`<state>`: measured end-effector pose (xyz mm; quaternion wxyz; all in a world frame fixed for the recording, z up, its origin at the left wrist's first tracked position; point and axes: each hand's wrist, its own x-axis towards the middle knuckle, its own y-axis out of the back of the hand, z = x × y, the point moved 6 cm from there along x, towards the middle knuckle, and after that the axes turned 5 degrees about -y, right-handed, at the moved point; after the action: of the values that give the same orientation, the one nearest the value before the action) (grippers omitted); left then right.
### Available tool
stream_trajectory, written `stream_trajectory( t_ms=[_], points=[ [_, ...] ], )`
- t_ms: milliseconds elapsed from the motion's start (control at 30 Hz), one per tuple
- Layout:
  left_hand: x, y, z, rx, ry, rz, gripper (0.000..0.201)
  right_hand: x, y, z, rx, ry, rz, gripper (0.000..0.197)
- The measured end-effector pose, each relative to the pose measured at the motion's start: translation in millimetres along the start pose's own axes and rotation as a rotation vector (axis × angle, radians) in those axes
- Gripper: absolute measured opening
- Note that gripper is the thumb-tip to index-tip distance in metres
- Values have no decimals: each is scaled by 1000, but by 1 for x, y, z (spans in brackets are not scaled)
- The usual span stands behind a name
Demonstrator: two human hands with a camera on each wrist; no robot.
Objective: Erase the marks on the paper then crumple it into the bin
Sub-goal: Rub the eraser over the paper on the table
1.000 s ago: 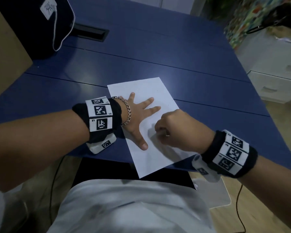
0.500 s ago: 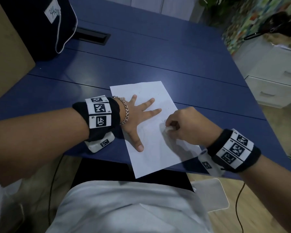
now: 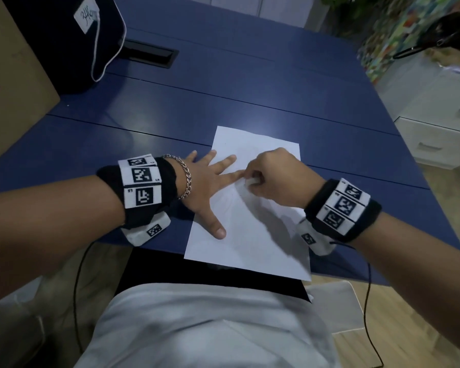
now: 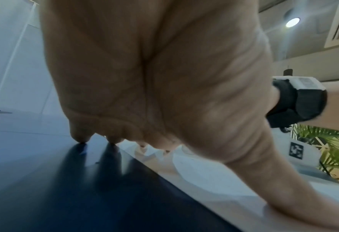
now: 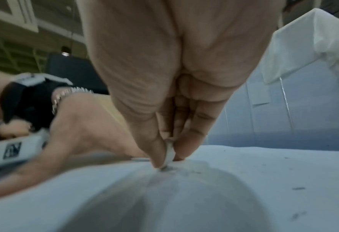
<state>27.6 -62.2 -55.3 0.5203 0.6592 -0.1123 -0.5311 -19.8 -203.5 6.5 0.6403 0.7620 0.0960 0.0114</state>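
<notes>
A white sheet of paper lies on the blue table, its near edge overhanging the table's front edge. My left hand lies flat with spread fingers, pressing the sheet's left side; two fingertips rest on bare table. My right hand pinches a small white eraser and presses it on the paper beside the left index fingertip. In the right wrist view the eraser sits between thumb and fingers, touching the paper, with dark crumbs scattered to the right. The left wrist view shows my left hand on the paper.
A dark bag with a white label stands at the table's back left, next to a black cable slot. White drawers stand to the right. No bin is in view.
The right hand with the eraser has moved up and left across the sheet, now next to the left fingertips. The left hand stays pressed on the paper; the view has shifted.
</notes>
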Motion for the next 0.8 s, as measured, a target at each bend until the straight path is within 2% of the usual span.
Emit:
stream_trajectory(
  t_ms=[67,200,233,367,433,533,567,733,800],
  points=[
    [-1,1,1,15,16,-3,156,-4,-5,-5,1,32,-27,9],
    [-2,1,2,31,35,-17,156,-25,-15,-29,40,215,-275,7],
    [-2,1,1,36,39,-21,156,-19,-13,-25,21,219,-261,8],
    [-1,2,2,28,42,-34,158,3,1,1,4,95,3,13],
    [-1,2,1,32,47,-41,157,-7,-4,-10,31,132,-50,9],
    [-1,1,2,31,52,-49,157,-28,-14,-29,33,223,-290,6],
    [-1,2,2,36,54,-49,157,-26,-13,-26,12,222,-292,8],
    [-1,2,2,35,50,-49,158,-6,1,15,4,9,-34,14],
    [0,2,1,39,54,-53,158,-19,-6,3,18,48,-80,13]
  ],
)
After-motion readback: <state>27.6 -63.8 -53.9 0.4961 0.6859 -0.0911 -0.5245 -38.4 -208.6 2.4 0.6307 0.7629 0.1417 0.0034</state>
